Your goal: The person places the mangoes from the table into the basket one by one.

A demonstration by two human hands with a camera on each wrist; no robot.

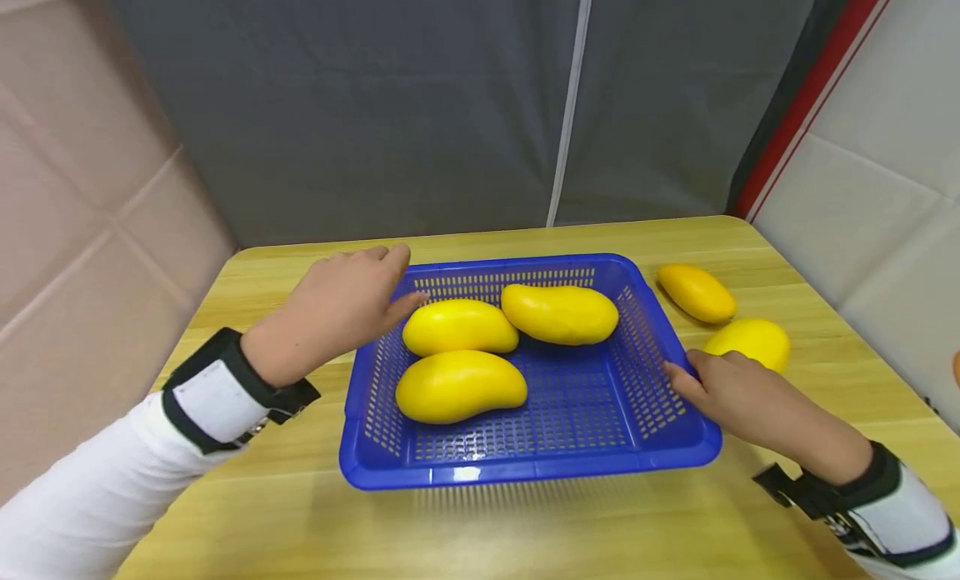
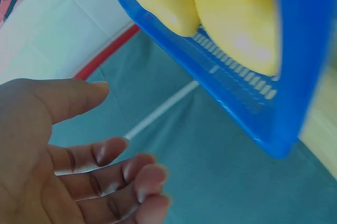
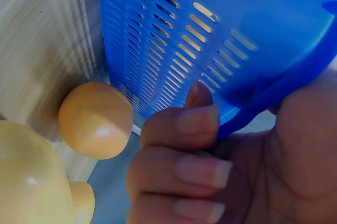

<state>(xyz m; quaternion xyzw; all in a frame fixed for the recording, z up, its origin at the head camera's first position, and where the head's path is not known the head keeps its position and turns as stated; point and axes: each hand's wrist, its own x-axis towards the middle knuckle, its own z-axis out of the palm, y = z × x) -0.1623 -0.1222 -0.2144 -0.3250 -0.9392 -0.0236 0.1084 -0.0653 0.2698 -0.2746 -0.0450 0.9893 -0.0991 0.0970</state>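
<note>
A blue plastic basket point(image 1: 525, 472) with slotted walls holds three yellow mangoes. Two of them, a rear mango point(image 1: 459, 326) and a front mango point(image 1: 461, 388), lie in its left half; another mango point(image 1: 562, 315) lies at the back right. My right hand point(image 1: 750, 401) grips the basket's right rim, its fingers curled under the rim in the right wrist view. Near the back left corner is my left hand point(image 1: 341, 309), fingers loosely bent and apart from the basket point(image 2: 210, 98) in the left wrist view. Whether the basket's base touches the table cannot be told.
Right of the basket, an orange-yellow mango point(image 1: 697, 293) and a yellow mango point(image 1: 753, 342) lie on the wooden table point(image 1: 300, 513), the yellow one partly behind my right hand. A grey curtain point(image 1: 375, 113) stands behind the table, with pale walls at both sides.
</note>
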